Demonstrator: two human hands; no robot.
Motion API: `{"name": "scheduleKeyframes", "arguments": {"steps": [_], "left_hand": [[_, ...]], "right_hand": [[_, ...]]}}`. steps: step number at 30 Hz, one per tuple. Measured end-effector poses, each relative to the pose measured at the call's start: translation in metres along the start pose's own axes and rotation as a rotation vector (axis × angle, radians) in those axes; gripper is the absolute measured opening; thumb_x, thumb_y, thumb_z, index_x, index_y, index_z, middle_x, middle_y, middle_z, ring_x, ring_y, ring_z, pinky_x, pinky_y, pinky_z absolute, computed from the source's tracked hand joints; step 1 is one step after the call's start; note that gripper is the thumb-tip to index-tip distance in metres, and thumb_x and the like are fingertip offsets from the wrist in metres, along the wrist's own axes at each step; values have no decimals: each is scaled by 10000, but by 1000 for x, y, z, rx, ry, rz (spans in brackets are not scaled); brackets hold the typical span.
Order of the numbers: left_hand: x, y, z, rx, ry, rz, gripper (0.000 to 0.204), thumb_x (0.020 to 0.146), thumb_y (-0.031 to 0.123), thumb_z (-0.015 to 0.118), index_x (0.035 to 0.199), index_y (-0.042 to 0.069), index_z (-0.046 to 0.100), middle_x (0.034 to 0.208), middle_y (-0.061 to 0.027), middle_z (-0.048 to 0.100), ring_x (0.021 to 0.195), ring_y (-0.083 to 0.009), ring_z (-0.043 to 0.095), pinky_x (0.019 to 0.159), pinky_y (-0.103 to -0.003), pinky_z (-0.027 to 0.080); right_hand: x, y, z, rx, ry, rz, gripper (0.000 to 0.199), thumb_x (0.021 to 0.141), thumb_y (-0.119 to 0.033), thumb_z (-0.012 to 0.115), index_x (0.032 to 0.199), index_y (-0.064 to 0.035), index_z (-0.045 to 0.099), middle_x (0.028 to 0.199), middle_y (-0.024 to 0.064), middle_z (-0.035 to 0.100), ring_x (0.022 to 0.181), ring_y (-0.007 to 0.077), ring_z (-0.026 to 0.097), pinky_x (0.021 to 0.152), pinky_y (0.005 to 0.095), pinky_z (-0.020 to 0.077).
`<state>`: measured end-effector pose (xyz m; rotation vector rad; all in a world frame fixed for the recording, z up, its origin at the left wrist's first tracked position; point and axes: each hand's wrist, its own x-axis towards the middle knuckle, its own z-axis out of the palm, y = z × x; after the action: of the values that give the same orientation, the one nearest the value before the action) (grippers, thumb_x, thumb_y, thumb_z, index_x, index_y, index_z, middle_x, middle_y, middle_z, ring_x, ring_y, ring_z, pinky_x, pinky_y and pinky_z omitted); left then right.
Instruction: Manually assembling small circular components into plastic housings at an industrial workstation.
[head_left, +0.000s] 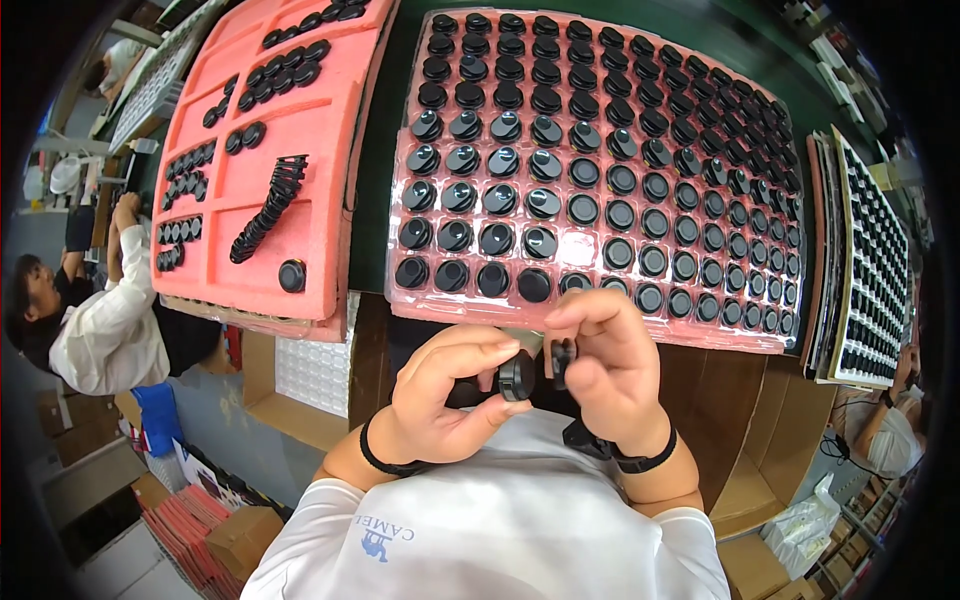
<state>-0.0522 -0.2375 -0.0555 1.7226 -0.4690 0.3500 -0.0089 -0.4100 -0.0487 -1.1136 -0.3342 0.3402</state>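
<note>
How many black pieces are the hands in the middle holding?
2: a round black piece in the left hand, and a thinner black piece in the right hand. More could be hidden inside the grip.

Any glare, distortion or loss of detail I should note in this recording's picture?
Head view: white glare on the clear rectangular plastic tray, bright at one bare cell; head view: the tray's far edge bows, the picture's corners go black; head view: the black round part in the left hand reads clearly in outline, fine surface detail hard to make out.
</note>
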Motion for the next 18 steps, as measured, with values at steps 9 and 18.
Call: {"name": "scheduleKeyframes", "arguments": {"steps": [9, 18], "left_hand": [[3, 1, -4, 33, 2, -36, 432, 789, 165, 741, 1125, -32, 552, 995, -152, 615, 645, -110, 515, 585, -238, 453], [2, -6, -5, -77, -33, -172, 515, 853, 322, 665, 1178, -51, 521, 1035, -148, 602, 654, -118, 500, 628, -245, 444]], "right_hand": [[11, -12, -10, -578, -164, -265, 304, 738, -171, 739, 968, -22, 607, 846, 78, 575, 714, 187, 492, 645, 279, 392], [21, -12, -21, -746, -180, -374, 275, 724, -150, 726, 948, -27, 623, 860, 82, 570, 782, 217, 509, 710, 311, 385]]}}
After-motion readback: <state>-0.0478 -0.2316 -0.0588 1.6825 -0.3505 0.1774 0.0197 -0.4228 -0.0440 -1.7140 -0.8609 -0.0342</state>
